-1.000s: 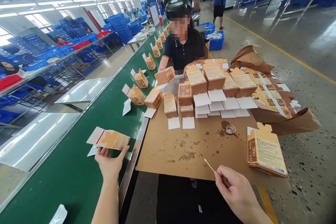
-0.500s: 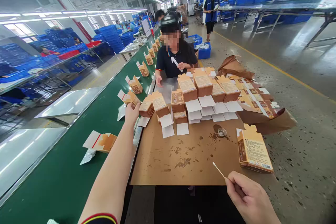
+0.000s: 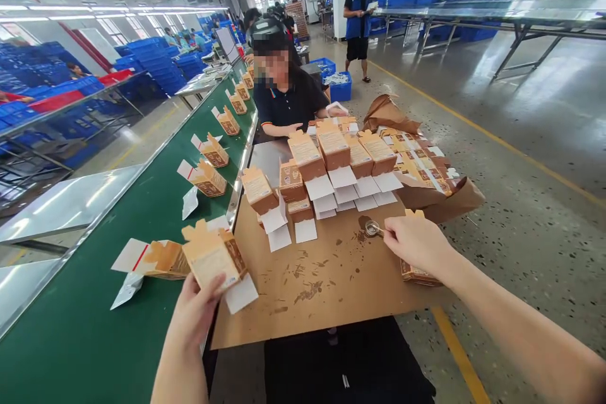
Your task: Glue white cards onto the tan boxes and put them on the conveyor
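Note:
My left hand (image 3: 196, 304) grips a small tan and brown carton (image 3: 212, 260), its white flap hanging open beneath, above the near edge of the green belt (image 3: 89, 334). My right hand (image 3: 408, 241) pinches a cotton swab (image 3: 380, 231), whose tip is in or at a small clear round dish (image 3: 372, 228). That dish stands on the brown cardboard sheet (image 3: 350, 290), amid wet spots. Partly hidden behind my right hand is another carton (image 3: 419, 274) on the sheet. Several cartons (image 3: 303, 154) with white flaps hanging out are piled at the far side.
Along the belt stand several open cartons (image 3: 208, 178), with silvery packets (image 3: 190, 203) beside some. A co-worker (image 3: 288, 98) sits across the table. Flat cartons in torn brown paper (image 3: 392, 110) lie at the right. Another person (image 3: 358, 19) stands in the aisle.
My left hand has picked up a carton from beside the belt and brought it nearer. My right hand has carried the swab forward to the dish. The view has shifted right.

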Motion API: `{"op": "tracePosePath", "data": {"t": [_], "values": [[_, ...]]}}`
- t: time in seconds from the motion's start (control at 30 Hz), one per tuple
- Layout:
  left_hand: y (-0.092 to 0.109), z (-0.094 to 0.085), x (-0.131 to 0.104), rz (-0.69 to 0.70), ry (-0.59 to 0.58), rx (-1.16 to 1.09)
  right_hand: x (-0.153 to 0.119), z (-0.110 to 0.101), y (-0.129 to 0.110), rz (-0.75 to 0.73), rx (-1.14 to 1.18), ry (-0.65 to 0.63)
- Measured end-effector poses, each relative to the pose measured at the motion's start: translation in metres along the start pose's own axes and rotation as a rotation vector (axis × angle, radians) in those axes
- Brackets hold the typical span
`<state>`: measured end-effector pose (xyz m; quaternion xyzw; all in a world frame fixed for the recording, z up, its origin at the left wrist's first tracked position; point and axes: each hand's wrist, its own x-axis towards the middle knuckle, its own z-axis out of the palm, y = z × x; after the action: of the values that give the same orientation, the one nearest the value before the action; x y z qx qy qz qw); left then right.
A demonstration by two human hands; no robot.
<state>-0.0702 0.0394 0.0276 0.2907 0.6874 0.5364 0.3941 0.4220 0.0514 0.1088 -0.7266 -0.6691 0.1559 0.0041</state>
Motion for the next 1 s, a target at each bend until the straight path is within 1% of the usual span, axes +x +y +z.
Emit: {"op": "tracePosePath", "data": {"t": [0.03, 0.1, 0.17, 0.2, 0.23, 0.3, 0.33, 0.37, 0.4, 0.47, 0.53, 0.57, 0.63, 0.7, 0.77, 0.83, 0.9, 0.97, 1.0], "values": [[-0.012, 0.001, -0.018, -0.035, -0.032, -0.049, 0.006, -0.001, -0.003, -0.009, 0.0, -0.008], [-0.031, 0.012, -0.051, -0.101, -0.122, -0.109, 0.008, 0.001, -0.007, -0.038, -0.003, -0.016], [-0.043, 0.034, -0.076, -0.111, -0.209, -0.139, -0.005, 0.013, -0.012, -0.089, 0.003, -0.017], [-0.048, 0.046, -0.084, -0.099, -0.242, -0.146, -0.015, 0.023, -0.015, -0.14, 0.026, -0.017], [-0.051, 0.058, -0.089, -0.08, -0.26, -0.15, -0.028, 0.036, -0.019, -0.199, 0.057, -0.022], [-0.055, 0.078, -0.095, -0.042, -0.248, -0.147, -0.054, 0.072, -0.033, -0.395, 0.202, -0.008], [-0.056, 0.084, -0.096, -0.031, -0.23, -0.141, -0.067, 0.092, -0.043, -0.478, 0.266, 0.004], [-0.056, 0.089, -0.097, -0.026, -0.213, -0.133, -0.077, 0.113, -0.053, -0.52, 0.317, 0.042], [-0.056, 0.091, -0.098, -0.024, -0.201, -0.124, -0.085, 0.133, -0.064, -0.539, 0.365, 0.094], [-0.056, 0.092, -0.099, -0.02, -0.197, -0.105, -0.091, 0.165, -0.086, -0.544, 0.391, 0.121], [-0.056, 0.09, -0.1, -0.01, -0.198, -0.085, -0.087, 0.183, -0.101, -0.531, 0.398, 0.147], [-0.055, 0.089, -0.1, -0.003, -0.2, -0.078, -0.083, 0.188, -0.105, -0.524, 0.401, 0.164], [-0.056, 0.088, -0.1, 0.016, -0.205, -0.076, -0.074, 0.19, -0.105, -0.507, 0.405, 0.205], [-0.06, 0.088, -0.1, 0.04, -0.21, -0.074, -0.068, 0.186, -0.095, -0.484, 0.412, 0.251], [-0.066, 0.088, -0.102, 0.068, -0.202, -0.04, -0.068, 0.18, -0.08, -0.461, 0.426, 0.299], [-0.075, 0.085, -0.106, 0.117, -0.191, 0.04, -0.074, 0.173, -0.064, -0.439, 0.442, 0.342], [-0.086, 0.083, -0.111, 0.172, -0.211, 0.145, -0.084, 0.166, -0.051, -0.417, 0.467, 0.378], [-0.095, 0.083, -0.117, 0.205, -0.238, 0.223, -0.095, 0.16, -0.044, -0.391, 0.513, 0.392], [-0.097, 0.084, -0.12, 0.212, -0.239, 0.239, -0.1, 0.158, -0.042, -0.373, 0.537, 0.379]]}}
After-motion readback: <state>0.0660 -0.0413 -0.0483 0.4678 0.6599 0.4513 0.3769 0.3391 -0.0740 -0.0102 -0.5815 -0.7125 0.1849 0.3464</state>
